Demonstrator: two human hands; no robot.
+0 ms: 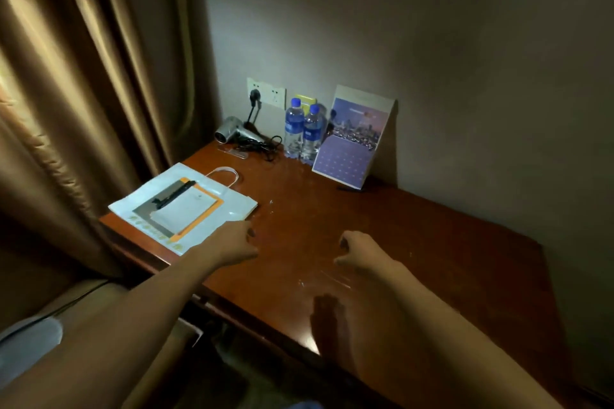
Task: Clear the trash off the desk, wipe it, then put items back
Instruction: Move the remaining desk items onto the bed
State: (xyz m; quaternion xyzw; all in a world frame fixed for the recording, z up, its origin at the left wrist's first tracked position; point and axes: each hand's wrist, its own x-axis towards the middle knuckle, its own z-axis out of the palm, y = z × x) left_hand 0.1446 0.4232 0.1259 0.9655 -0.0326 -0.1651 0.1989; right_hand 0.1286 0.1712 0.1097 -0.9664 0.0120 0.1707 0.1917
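In the dim light it was hard to tell whether the curled fingers of the left hand [237,242] and right hand [357,251] held anything above the glossy reddish desk [432,242], near its front edge beside the paper bag [186,206].

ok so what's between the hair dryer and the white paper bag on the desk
In the head view, only bare desk and a small clear plastic piece lie between the hair dryer and the white paper bag.

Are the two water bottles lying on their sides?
No, both water bottles stand upright, side by side, near the wall at the back of the desk.
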